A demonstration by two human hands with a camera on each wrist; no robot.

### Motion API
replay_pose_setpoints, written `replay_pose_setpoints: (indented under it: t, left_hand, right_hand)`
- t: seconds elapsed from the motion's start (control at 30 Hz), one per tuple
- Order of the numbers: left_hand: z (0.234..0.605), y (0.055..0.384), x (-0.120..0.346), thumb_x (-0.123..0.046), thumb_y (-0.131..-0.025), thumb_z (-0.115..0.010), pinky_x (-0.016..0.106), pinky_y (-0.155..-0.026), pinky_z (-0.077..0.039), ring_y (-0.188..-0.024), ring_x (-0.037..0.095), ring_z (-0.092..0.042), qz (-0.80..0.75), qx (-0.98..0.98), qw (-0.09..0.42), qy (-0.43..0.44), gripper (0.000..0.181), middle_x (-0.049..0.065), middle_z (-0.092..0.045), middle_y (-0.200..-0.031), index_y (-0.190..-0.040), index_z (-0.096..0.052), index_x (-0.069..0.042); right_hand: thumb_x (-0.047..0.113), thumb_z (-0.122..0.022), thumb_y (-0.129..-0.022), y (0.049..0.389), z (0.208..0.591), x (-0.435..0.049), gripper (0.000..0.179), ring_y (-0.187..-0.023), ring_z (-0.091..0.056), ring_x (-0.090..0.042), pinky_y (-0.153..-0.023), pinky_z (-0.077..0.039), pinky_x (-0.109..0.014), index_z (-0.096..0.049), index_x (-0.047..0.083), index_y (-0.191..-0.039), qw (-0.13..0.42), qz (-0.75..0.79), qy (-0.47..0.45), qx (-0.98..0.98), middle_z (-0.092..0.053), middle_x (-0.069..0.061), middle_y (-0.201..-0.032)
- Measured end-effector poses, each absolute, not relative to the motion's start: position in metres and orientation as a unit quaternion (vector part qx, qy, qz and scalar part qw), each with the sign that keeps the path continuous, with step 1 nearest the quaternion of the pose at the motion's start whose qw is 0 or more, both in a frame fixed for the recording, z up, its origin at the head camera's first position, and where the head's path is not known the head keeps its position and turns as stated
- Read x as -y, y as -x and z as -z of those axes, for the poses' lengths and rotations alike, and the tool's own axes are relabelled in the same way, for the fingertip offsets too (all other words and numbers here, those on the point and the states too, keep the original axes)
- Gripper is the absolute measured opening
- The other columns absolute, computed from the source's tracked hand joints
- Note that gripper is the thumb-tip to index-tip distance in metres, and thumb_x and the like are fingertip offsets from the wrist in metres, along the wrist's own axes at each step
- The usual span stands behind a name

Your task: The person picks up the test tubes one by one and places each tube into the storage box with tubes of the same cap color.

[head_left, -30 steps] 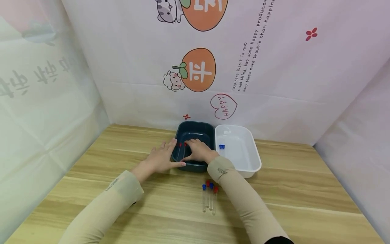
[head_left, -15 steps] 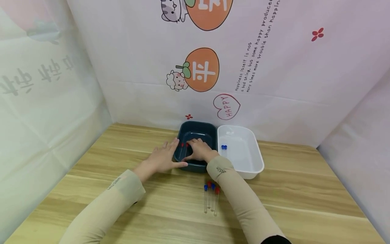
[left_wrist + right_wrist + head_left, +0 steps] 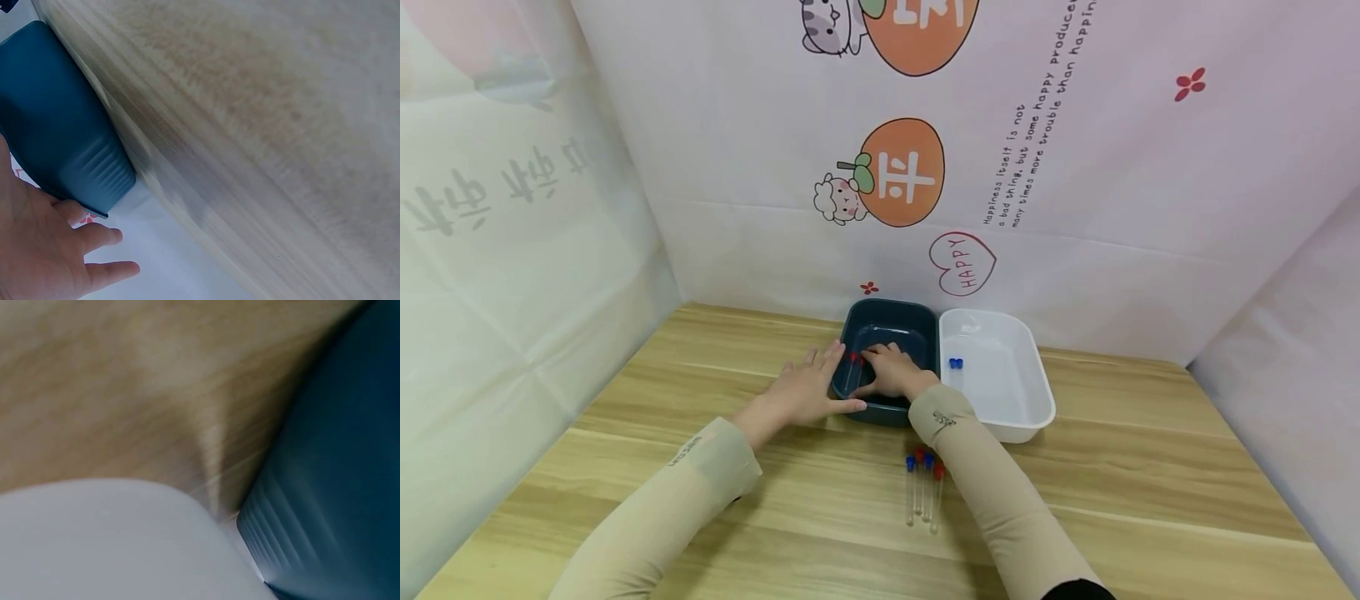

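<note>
Pale wood grain covers the table [image 3: 820, 525], where four clear tubes [image 3: 927, 490] lie nearest in a loose row, two capped blue, two red. Beyond them, the left hand [image 3: 805, 390] rests its spread fingers against the rim of a dark blue tray [image 3: 889, 315]. Inside, the right hand [image 3: 892, 372] curves its fingers beside two red-capped tubes [image 3: 853, 357]; whether they pinch one cannot be told. On the right, a white tray [image 3: 1003, 379] holds two blue-capped tubes [image 3: 956, 363]. Behind hangs printed white fabric [image 3: 737, 150].
</note>
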State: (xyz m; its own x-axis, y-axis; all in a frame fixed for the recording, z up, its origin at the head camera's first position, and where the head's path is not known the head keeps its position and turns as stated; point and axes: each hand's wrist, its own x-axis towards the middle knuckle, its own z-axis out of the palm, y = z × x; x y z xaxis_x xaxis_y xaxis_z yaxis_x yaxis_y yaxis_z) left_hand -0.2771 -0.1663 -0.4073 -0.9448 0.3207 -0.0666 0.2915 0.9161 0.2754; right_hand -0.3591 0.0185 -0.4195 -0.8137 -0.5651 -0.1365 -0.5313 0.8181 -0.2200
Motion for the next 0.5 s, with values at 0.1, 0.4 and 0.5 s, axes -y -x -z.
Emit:
replay_pose_setpoints:
  t: [0.1, 0.4, 0.5]
  left_hand:
    - [0.4072, 0.2769, 0.165, -0.081, -0.089, -0.051, 0.073, -0.114, -0.017, -0.154, 0.041, -0.013, -0.131, -0.977, 0.059, -0.156, 0.111, 0.004, -0.005, -0.171, -0.166, -0.01, -0.012]
    - [0.4073, 0.2783, 0.1644, -0.081, -0.089, -0.05, 0.072, -0.115, -0.016, -0.154, 0.04, -0.012, -0.128, -0.978, 0.062, -0.153, 0.112, 0.004, -0.004, -0.171, -0.167, -0.008, -0.013]
    - [0.4077, 0.2787, 0.1644, -0.081, -0.089, -0.05, 0.072, -0.115, -0.016, -0.154, 0.04, -0.012, -0.126, -0.978, 0.063, -0.154, 0.111, 0.004, -0.003, -0.171, -0.167, -0.008, -0.013]
  right_hand:
    - [0.055, -0.077, -0.088, 0.3581, 0.419, -0.0193, 0.092, -0.142, -0.036, -0.035, -0.117, -0.031, -0.055, -0.041, 0.004, -0.157, 0.096, 0.084, 0.29, -0.949, -0.037, -0.016, -0.161]
    - [0.053, -0.078, -0.088, 0.3573, 0.4168, -0.0215, 0.093, -0.142, -0.036, -0.034, -0.117, -0.031, -0.055, -0.041, 0.004, -0.157, 0.095, 0.094, 0.293, -0.947, -0.037, -0.015, -0.161]
    - [0.052, -0.079, -0.088, 0.3568, 0.4167, -0.0217, 0.093, -0.142, -0.037, -0.034, -0.117, -0.031, -0.055, -0.041, 0.004, -0.157, 0.095, 0.1, 0.291, -0.947, -0.037, -0.015, -0.161]
